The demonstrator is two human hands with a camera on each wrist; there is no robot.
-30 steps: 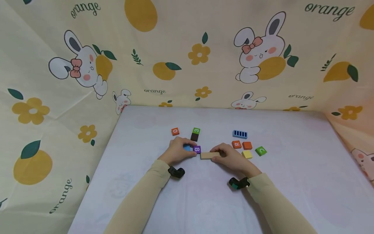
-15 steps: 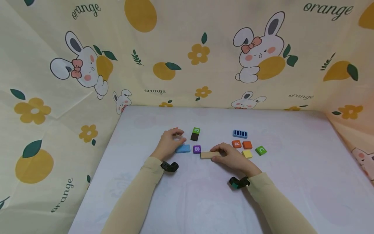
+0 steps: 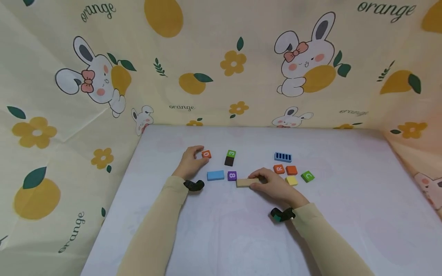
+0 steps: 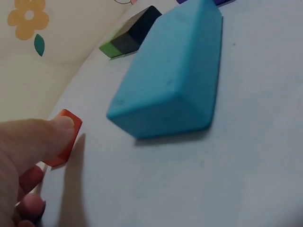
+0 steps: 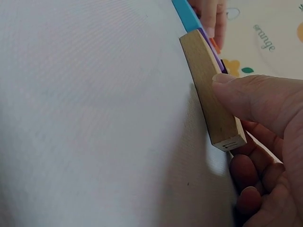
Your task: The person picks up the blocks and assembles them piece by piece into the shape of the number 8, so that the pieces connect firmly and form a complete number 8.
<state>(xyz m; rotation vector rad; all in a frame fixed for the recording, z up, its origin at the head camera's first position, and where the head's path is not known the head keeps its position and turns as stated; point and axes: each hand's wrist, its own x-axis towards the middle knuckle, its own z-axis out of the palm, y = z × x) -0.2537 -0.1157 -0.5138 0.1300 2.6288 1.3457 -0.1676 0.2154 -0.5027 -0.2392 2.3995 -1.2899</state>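
Note:
My left hand point(image 3: 191, 161) is at a small orange tile marked 0 point(image 3: 206, 154), thumb on its near side and fingers beyond it. The left wrist view shows the thumb pressed on this orange tile point(image 4: 70, 144), which hides part of it. With thumb and fingers my right hand point(image 3: 274, 186) pinches one end of a plain wooden block point(image 3: 246, 183) lying on the table; the same block point(image 5: 206, 85) fills the middle of the right wrist view. Between the hands lie a light blue block point(image 3: 215, 175) and a purple tile marked 8 point(image 3: 232, 176).
Behind the purple tile, a green tile marked 3 point(image 3: 231, 153) touches a dark brown one point(image 3: 229, 161). Around the right hand are an orange R tile point(image 3: 279, 169), a plain orange tile point(image 3: 291, 170), a yellow tile point(image 3: 291, 180), a green tile point(image 3: 307, 176) and a slotted blue block point(image 3: 283, 156).
My left hand has left the purple tile and blue block, moving left and back to the orange 0 tile. My right hand stays on the wooden block.

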